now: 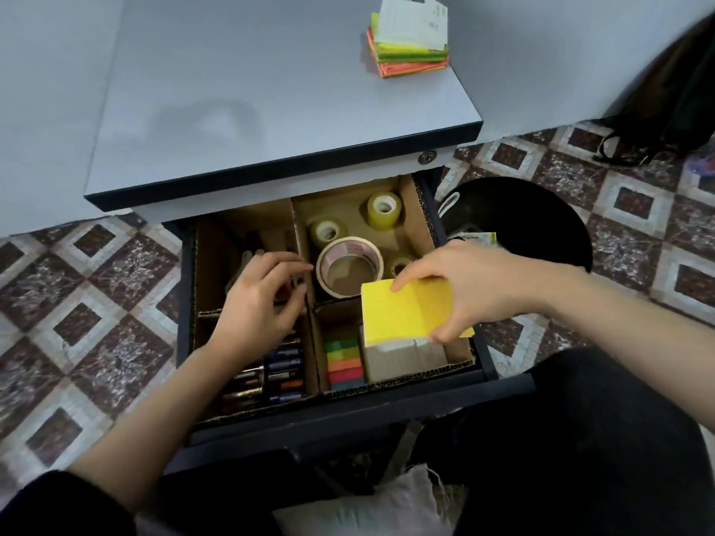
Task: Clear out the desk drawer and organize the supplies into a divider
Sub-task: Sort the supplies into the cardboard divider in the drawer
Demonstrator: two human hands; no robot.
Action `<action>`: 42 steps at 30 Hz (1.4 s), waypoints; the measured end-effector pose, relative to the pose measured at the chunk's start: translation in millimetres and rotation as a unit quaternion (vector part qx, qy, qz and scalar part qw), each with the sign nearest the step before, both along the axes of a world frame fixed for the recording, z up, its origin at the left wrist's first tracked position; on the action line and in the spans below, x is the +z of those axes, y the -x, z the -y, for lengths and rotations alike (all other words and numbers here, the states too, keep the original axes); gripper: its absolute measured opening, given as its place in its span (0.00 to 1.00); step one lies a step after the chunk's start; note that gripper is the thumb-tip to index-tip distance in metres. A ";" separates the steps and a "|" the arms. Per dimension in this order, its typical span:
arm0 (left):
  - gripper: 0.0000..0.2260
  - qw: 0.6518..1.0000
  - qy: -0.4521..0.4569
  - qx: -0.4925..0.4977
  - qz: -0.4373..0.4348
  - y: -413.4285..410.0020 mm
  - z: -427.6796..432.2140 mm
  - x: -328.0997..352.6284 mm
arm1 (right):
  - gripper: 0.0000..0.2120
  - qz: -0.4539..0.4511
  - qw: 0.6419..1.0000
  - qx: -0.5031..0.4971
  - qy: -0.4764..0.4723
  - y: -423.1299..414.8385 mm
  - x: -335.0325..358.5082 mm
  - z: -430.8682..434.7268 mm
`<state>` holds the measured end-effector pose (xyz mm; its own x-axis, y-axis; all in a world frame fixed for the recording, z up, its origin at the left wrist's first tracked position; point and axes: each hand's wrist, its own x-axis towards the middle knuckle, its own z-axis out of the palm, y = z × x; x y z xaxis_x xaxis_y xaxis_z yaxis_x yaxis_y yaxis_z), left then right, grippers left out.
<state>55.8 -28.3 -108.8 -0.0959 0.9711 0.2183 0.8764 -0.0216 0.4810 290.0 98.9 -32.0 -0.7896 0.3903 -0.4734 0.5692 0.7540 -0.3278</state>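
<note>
**Yellow pad held over the front-right slot of the drawer divider**

Head view: the drawer (pixel 348 425) is pulled open under the counter (pixel 251 90), with a cardboard divider (pixel 303 241) inside making four compartments.

The right hand (pixel 464 288) pinches a yellow sticky note pad (pixel 402 311), thumb on the top face and fingers curled under the right edge. The pad is tilted and sits above the front-right compartment, not lying in it. In that compartment there is a strip of coloured sticky flags (pixel 344 361) on the left.

The left hand (pixel 259 303) is low over the left side, fingers loosely curled by the centre wall. Can't tell whether it grips anything.

The front-left compartment holds batteries (pixel 284 373) lying in rows, partly under the left wrist. The back-right compartment has a masking tape roll (pixel 348 247) lying flat and two clear tape rolls (pixel 383 210).

A stack of neon sticky notes (pixel 410 59) with white paper (pixel 414 21) on top sits at the counter's far right. A black bin (pixel 514 226) stands on the tiled floor (pixel 96 303) just right of the drawer.
</note>
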 end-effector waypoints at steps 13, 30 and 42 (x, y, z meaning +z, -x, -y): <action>0.31 0.997 0.067 0.039 0.011 -6.0 -14.0 -19.2 | 0.38 0.168 0.980 0.101 0.020 30.4 -58.4 13.9; 0.32 0.997 0.057 0.040 -0.015 -7.5 -14.9 -22.8 | 0.27 0.144 0.969 0.162 -0.117 35.2 -75.0 28.0; 0.31 0.997 0.071 0.036 -0.005 -6.7 -13.9 -22.3 | 0.20 0.163 0.976 0.100 -0.101 33.8 -62.1 39.6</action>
